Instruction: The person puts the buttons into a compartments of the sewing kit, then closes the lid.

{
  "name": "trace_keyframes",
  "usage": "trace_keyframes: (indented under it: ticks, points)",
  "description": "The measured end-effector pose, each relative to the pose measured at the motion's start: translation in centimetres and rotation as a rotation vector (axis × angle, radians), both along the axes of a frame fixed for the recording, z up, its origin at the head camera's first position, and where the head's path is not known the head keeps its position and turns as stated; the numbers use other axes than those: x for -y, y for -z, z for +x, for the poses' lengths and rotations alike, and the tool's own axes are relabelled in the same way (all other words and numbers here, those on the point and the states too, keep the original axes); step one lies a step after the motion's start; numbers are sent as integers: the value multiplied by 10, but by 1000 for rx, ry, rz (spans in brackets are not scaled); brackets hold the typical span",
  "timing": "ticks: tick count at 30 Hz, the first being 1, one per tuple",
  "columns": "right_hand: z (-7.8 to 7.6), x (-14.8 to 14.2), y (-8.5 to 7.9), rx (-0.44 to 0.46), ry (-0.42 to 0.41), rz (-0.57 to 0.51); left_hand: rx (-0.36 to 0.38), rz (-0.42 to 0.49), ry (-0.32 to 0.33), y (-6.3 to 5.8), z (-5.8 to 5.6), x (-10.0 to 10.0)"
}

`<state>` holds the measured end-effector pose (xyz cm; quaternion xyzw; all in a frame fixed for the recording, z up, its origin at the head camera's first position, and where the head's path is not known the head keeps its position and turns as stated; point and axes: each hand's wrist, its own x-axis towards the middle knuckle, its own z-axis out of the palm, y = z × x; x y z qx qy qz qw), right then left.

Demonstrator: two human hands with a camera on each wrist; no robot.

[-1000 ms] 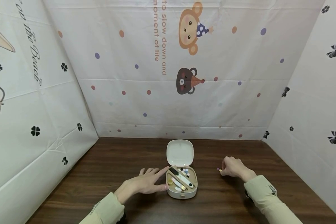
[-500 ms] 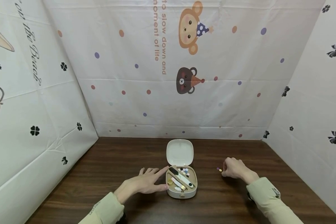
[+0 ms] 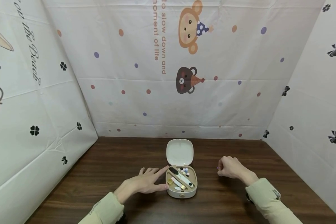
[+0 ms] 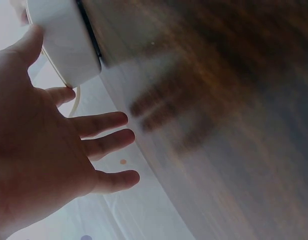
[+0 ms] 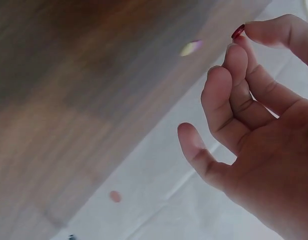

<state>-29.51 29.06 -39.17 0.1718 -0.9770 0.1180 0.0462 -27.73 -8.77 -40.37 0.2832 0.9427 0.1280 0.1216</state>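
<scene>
My left hand [image 3: 145,183] lies spread at the left side of a small white sewing box [image 3: 182,195], thumb and forefinger touching its rim. In the left wrist view, the same fingertips meet the box wall [image 4: 68,42]. The box's hinged lid [image 3: 180,152] stands open behind it. To the right of the box, my right hand [image 3: 233,168] is low over the table. Between its thumb and forefinger it pinches a small red button [image 5: 238,32], seen in the right wrist view. Beyond the fingertips lie a yellow and a purple button [image 5: 191,48] on the table.
Inside the box are a black-and-white tool [image 3: 181,177], several small coloured buttons [image 3: 184,171], a gold-coloured round piece [image 3: 170,181] and a pale stick with a gold end [image 3: 178,183]. Patterned white cloth [image 3: 145,102] rises behind and beside the brown wooden table [image 3: 123,155].
My right hand has shifted slightly left, now covering the yellow button in the head view, with just a bit of purple showing. My left hand and the box stay put.
</scene>
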Motion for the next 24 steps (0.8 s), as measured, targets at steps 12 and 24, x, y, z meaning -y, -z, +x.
trace_keyframes:
  ticks: [12,24]
  points:
    - [3,51,-26,-171,-178,0,-7,2,-1,1,0,0]
    - [-4,95,-24,-94,-257,-53,0,4,2,-2,2,0]
